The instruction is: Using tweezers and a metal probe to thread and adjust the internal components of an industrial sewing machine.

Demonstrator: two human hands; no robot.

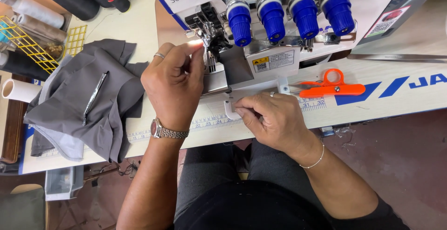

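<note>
Evidently threading: left hand [174, 83] pinches thread at the overlock machine's presser foot [210, 39]; right hand [270, 118] fingers curl narrowly against the table edge [372, 106].

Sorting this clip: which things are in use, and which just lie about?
In use:
left hand at the presser foot
right hand on the table edge
sewing machine

Lying about:
grey fabric
orange snips
thread cones

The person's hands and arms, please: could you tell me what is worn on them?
The left hand has a plain silver ring on one finger, and a metal-link wristwatch with a reddish dial sits at the wrist. The right hand wears a thin silver ring and a slim silver bracelet. Both forearms are bare; a dark short sleeve shows on the right upper arm.
</note>
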